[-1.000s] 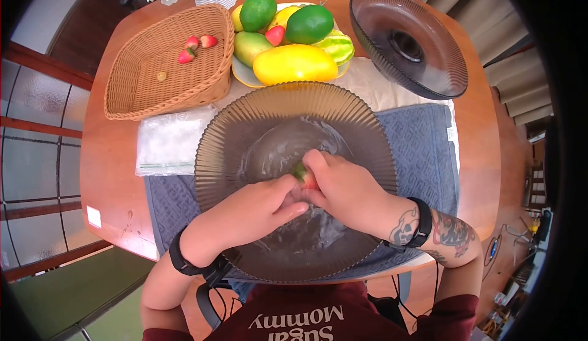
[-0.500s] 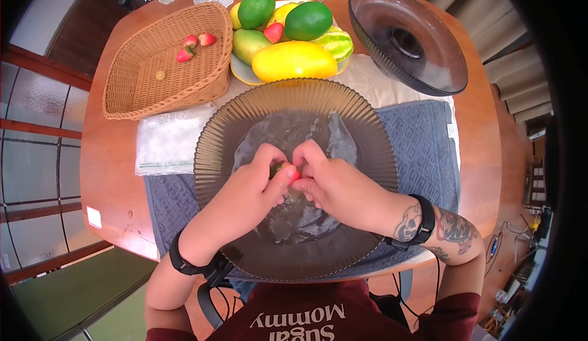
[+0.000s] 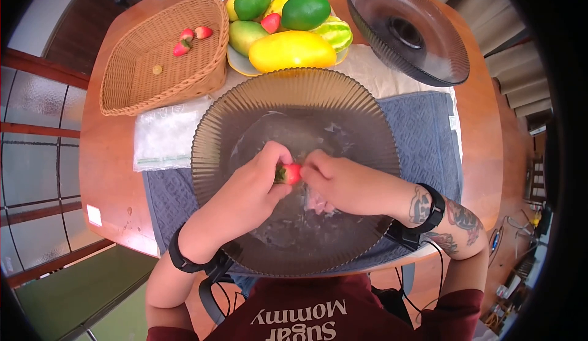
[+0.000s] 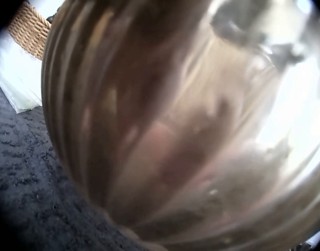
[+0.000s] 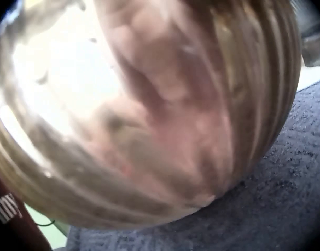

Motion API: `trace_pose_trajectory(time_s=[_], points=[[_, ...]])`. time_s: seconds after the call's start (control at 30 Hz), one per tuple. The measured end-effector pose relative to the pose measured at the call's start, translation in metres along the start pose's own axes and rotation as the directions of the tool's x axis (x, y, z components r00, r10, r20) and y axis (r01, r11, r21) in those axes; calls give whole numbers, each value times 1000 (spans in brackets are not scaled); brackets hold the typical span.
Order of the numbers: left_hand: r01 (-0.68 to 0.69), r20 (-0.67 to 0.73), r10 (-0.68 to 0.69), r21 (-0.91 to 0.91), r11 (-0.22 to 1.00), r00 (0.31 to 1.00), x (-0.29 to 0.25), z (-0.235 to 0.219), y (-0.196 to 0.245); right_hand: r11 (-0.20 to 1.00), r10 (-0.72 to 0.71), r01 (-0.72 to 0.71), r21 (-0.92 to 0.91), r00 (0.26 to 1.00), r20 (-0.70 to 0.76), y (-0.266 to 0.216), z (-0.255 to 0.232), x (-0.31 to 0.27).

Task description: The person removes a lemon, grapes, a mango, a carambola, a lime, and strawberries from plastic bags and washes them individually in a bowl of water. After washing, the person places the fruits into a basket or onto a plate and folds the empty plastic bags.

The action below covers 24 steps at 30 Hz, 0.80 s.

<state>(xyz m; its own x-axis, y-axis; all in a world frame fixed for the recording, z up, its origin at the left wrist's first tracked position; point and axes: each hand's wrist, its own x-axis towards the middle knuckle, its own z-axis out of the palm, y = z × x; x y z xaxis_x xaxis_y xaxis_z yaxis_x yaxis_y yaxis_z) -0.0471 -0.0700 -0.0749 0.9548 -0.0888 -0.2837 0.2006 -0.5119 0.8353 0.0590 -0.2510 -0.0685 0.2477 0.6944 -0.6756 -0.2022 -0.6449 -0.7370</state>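
Observation:
Over the water in a large ribbed, smoky glass bowl [image 3: 220,117], my left hand [image 3: 248,185] pinches a red strawberry [image 3: 292,173] by its green-leaved end. My right hand [image 3: 346,185] is at the strawberry's tip, thumb and index finger bent against it, its other fingers lower in the water. In the left wrist view the bowl's ribbed wall [image 4: 81,104] fills most of the picture, hiding the hand behind it. The right wrist view shows the bowl wall [image 5: 259,78] too, with blurred fingers [image 5: 154,57] through the glass.
A wicker basket [image 3: 128,74] with several small fruits stands at the back left, a plastic bag [image 3: 168,136] before it. Behind the bowl is a plate of fruit [image 3: 242,65]. A second glass bowl [image 3: 429,29] leans at the back right. Blue towel [image 3: 422,139] lies underneath.
My left hand turns the strawberry so more of its red side shows. The right hand shifts slightly right, its lower fingers spreading away from the fruit in the water.

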Motion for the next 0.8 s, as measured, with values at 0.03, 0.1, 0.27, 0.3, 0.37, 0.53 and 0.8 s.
trace_pose_trajectory(time_s=[0.03,0.1,0.27,0.3,0.37,0.53,0.8], points=[[2,1,-2,0,1000,1000,1,0,-1,1000,1,-1,2,1000,1,1,2,1],[-34,6,35,-160,986,999,3,1,-2,998,-66,66,2,998,-10,3,3,2],[-142,-92,130,-138,980,987,3,0,6,988,-154,154,4,987,-40,3,0,4],[-123,-119,106,-143,982,987,4,-1,6,969,-241,234,-76,965,-100,3,1,4],[-96,-116,77,-171,981,990,4,-1,3,951,-289,263,-160,942,-171,3,1,4],[141,-69,-164,-264,954,984,5,-5,8,822,-542,438,-363,798,-265,7,3,8],[133,-120,-147,-121,984,982,3,-3,5,873,-390,231,-430,860,-330,6,2,1]])
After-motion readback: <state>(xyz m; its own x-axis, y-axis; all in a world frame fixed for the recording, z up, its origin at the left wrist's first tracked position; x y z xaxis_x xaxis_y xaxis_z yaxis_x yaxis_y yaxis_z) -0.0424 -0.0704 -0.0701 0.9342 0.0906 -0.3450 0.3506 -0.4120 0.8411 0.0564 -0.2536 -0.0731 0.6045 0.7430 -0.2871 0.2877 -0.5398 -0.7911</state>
